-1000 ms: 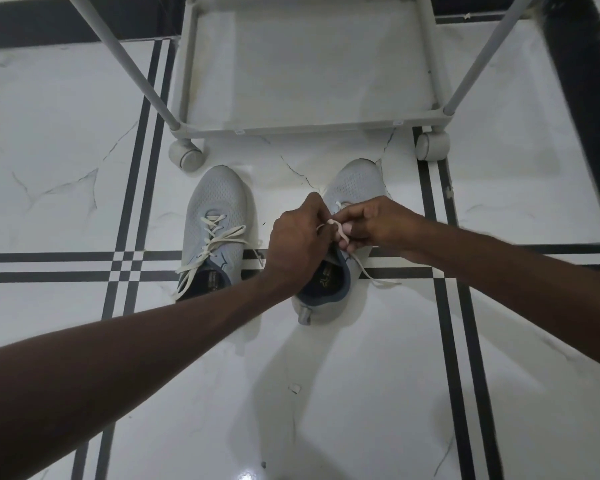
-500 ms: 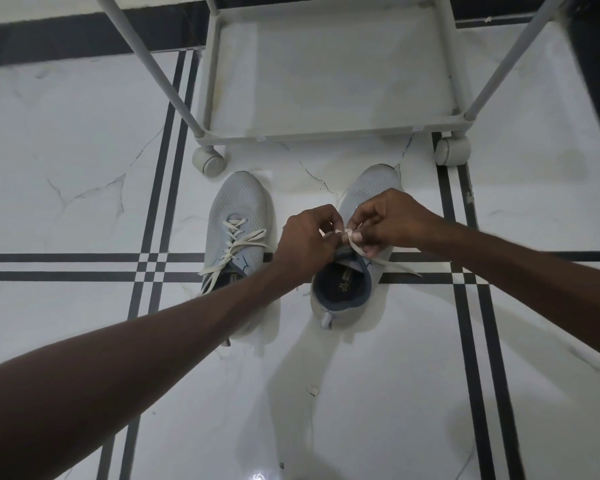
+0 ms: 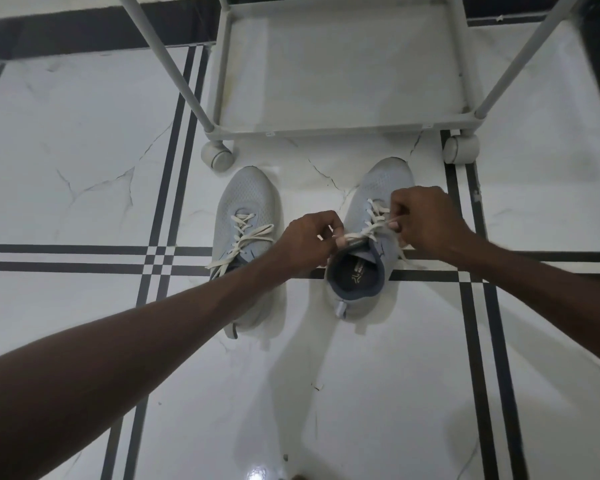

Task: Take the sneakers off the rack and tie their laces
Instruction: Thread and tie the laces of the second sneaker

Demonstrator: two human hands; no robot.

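Two light grey sneakers stand side by side on the tiled floor, toes toward the rack. The left sneaker (image 3: 245, 216) has loose cream laces trailing off its side; my left forearm covers its heel. Over the right sneaker (image 3: 378, 188) both hands work a cream lace (image 3: 364, 233) stretched across the tongue. My left hand (image 3: 305, 242) pinches one end at the shoe's left side. My right hand (image 3: 423, 223) pinches the other end at the right side. Another lace end trails on the floor to the right.
A white wheeled rack (image 3: 340, 128) stands just beyond the sneakers, its bottom shelf bare, with casters at both front corners (image 3: 217, 155). The floor is glossy white marble with black stripes (image 3: 84, 256). A dark wall edge runs down the far right.
My hands have drawn apart, pulling the right sneaker's lace taut between them. The view has shifted, so the shoes and rack sit further right in the frame.
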